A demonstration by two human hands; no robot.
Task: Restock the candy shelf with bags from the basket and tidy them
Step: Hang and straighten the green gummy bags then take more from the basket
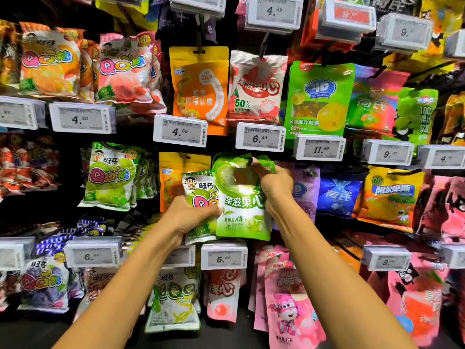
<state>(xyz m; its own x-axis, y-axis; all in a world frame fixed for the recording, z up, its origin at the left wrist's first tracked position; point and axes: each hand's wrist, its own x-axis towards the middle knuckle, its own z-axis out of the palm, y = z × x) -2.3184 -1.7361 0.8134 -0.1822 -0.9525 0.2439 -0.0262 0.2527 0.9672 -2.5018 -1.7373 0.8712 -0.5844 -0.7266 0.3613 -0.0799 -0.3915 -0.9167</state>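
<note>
Left hand (187, 217) grips QQ bag (198, 195), just left of right hand (274, 185), which pinches green bag (240, 205) top at the peg (249, 161) (mostly hidden). Risk: hole misses peg, 1 bag slips, drops below both hands.

Far-left price tag (15, 113) blurred, prob. unreadable.

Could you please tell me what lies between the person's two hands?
In the head view, two bags: the small QQ bag gripped by the left hand, and the green pouch whose top the right hand pinches.
</note>
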